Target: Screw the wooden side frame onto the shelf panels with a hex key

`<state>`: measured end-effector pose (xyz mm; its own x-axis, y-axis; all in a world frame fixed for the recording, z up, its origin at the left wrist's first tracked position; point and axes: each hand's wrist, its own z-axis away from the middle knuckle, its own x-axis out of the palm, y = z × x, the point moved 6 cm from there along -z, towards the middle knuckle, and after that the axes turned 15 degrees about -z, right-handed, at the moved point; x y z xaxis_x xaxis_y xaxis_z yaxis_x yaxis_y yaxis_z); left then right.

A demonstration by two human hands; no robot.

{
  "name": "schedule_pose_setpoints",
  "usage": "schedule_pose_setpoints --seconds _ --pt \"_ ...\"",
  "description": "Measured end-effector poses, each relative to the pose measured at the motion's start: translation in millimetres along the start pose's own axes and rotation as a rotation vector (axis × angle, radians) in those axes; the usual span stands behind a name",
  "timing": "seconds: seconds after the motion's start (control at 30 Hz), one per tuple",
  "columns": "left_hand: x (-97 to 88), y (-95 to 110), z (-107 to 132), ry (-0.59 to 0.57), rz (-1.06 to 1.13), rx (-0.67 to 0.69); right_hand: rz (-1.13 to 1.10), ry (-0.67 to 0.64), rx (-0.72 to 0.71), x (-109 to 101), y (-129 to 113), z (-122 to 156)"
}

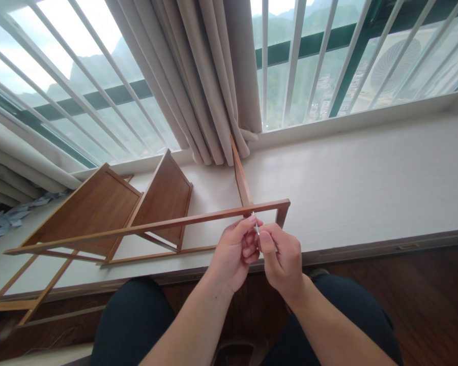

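Both my hands meet at a thin silver metal rod (256, 223), whose upper end reaches the long wooden rail (213, 217) of a brown wooden frame. My left hand (238, 244) pinches the rod near that upper end, with its other fingers curled. Lower on the rod, my right hand (282, 254) grips it between thumb and bent forefinger. Fingers hide part of the rod, so its exact kind does not show. Just beyond the hands, a narrow wooden board (240, 173) meets the rail from behind. The frame lies on its side.
Two wider wooden panels (86, 213) (164, 198) stand in the frame to the left. Under it is a white ledge (366, 173). Behind hang beige curtains (198, 76) before barred windows. My knees (133, 320) are close to the ledge's edge, over a dark wood floor (423, 295).
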<state>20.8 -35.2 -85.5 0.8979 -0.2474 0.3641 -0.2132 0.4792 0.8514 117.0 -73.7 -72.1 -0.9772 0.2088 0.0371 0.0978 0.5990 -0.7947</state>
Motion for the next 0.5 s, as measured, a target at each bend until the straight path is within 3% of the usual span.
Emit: schedule_pose_setpoints --seconds 0.5 --pt "-0.5 -0.9 0.0 0.006 -0.001 -0.003 -0.054 0.018 0.026 -0.4 -0.2 0.4"
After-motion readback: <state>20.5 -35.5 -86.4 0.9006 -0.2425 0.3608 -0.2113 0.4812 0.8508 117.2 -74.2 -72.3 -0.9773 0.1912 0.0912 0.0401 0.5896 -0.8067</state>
